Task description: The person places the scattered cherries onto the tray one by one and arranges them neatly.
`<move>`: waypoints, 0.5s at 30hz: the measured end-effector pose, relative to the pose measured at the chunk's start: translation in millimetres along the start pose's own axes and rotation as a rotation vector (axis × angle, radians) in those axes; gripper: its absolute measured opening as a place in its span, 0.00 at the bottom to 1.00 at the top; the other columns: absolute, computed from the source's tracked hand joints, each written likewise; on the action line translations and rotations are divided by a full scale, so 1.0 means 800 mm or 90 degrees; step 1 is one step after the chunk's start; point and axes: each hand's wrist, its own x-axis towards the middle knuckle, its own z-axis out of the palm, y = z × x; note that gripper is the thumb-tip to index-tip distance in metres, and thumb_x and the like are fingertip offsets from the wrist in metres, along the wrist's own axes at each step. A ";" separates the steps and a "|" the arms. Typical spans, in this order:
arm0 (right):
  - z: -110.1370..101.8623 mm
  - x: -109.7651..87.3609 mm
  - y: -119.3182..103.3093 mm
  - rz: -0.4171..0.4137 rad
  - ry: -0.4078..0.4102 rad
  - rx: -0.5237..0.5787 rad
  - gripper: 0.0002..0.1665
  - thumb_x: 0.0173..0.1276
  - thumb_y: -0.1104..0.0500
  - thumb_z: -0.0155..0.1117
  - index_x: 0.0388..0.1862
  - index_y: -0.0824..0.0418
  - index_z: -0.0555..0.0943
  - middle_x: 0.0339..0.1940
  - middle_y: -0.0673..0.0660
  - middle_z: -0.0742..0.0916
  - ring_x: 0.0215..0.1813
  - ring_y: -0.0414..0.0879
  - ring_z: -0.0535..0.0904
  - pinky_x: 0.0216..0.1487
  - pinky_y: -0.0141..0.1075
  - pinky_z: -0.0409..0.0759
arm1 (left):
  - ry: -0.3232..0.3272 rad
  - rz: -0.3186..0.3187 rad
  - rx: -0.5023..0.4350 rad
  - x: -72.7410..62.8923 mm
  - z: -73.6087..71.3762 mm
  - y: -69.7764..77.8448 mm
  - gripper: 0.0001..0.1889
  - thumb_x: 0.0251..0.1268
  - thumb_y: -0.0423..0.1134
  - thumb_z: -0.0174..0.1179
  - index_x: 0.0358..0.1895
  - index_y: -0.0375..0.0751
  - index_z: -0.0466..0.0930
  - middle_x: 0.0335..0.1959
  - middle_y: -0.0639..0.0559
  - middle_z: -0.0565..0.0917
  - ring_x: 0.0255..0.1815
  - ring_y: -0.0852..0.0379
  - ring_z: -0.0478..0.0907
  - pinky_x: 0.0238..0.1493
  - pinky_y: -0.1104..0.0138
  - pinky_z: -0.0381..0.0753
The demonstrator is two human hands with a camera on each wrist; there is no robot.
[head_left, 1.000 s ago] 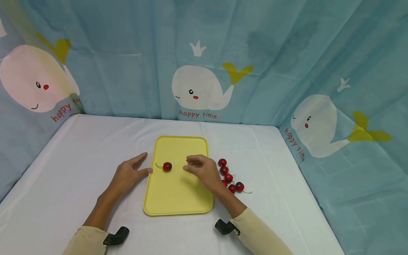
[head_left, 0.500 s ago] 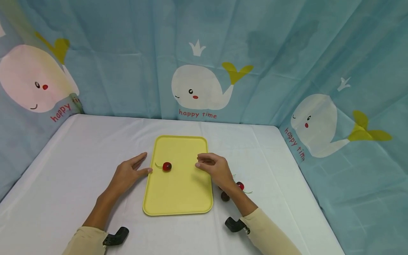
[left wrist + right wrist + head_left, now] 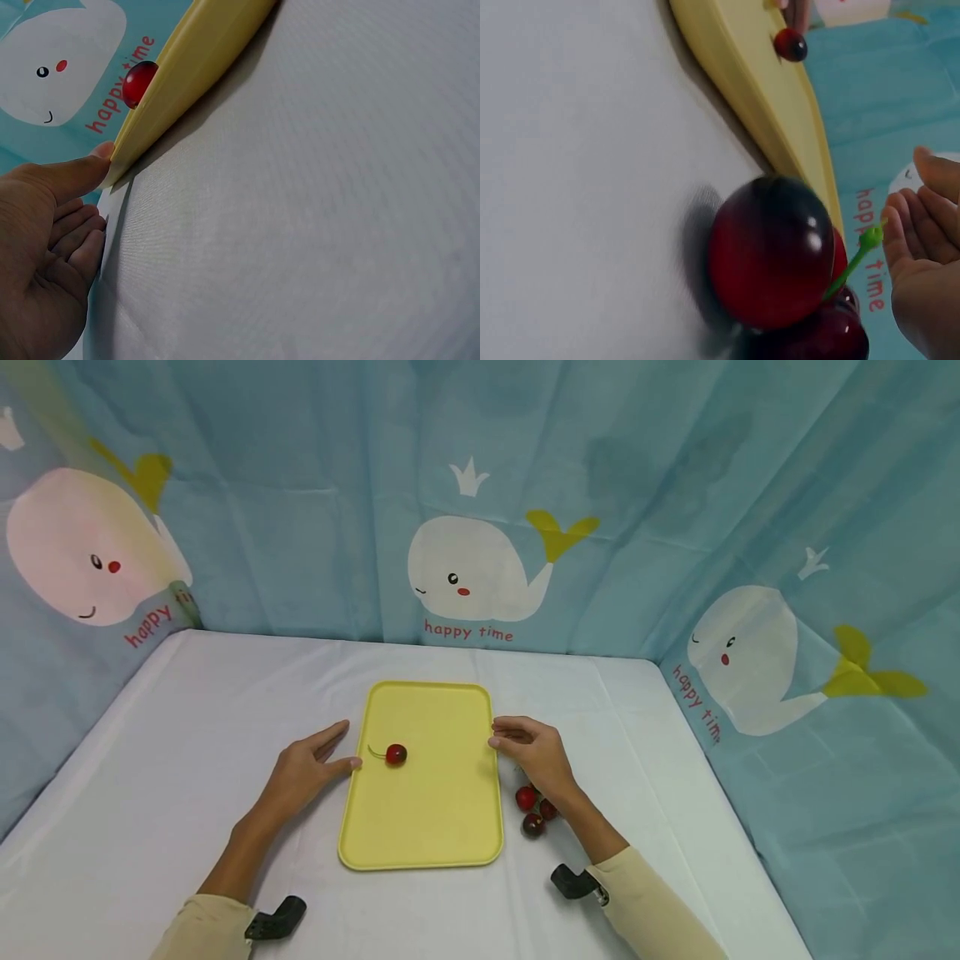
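Note:
A yellow tray [image 3: 420,822] lies on the white cloth, with a single red cherry [image 3: 396,755] and its stem on the left half. My left hand [image 3: 303,772] is at the tray's left edge, its thumb [image 3: 75,176] touching the rim and the other fingers loosely bent beside it. Over the tray's right rim hovers my right hand [image 3: 538,758], fingers relaxed and holding nothing. Several dark red cherries [image 3: 526,798] lie on the cloth right of the tray, partly hidden by the right hand and wrist. One cherry [image 3: 772,255] looms large in the right wrist view.
White cloth [image 3: 202,727] covers the table. A blue curtain [image 3: 300,552] printed with whales encloses the back and sides. A black wrist device [image 3: 276,918] sits by the left sleeve, and another black device [image 3: 573,882] is by the right one.
My right hand has moved right, from above the tray's middle to its right rim, covering some cherries. The left hand and the cherry on the tray have stayed in place.

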 end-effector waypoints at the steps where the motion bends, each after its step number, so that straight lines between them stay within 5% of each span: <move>1: -0.002 0.000 0.001 0.003 0.004 -0.005 0.27 0.70 0.52 0.77 0.63 0.65 0.86 0.55 0.63 0.91 0.55 0.47 0.89 0.55 0.28 0.88 | 0.000 0.001 0.000 0.000 0.000 0.000 0.45 0.69 0.49 0.73 0.83 0.37 0.62 0.82 0.39 0.66 0.82 0.40 0.65 0.75 0.54 0.71; 15: -0.031 0.007 0.021 0.010 0.031 -0.041 0.24 0.72 0.55 0.75 0.63 0.63 0.86 0.58 0.64 0.90 0.56 0.48 0.89 0.56 0.30 0.89 | 0.008 0.009 -0.003 -0.001 0.001 0.000 0.44 0.69 0.47 0.74 0.82 0.36 0.63 0.81 0.38 0.67 0.82 0.40 0.65 0.74 0.56 0.71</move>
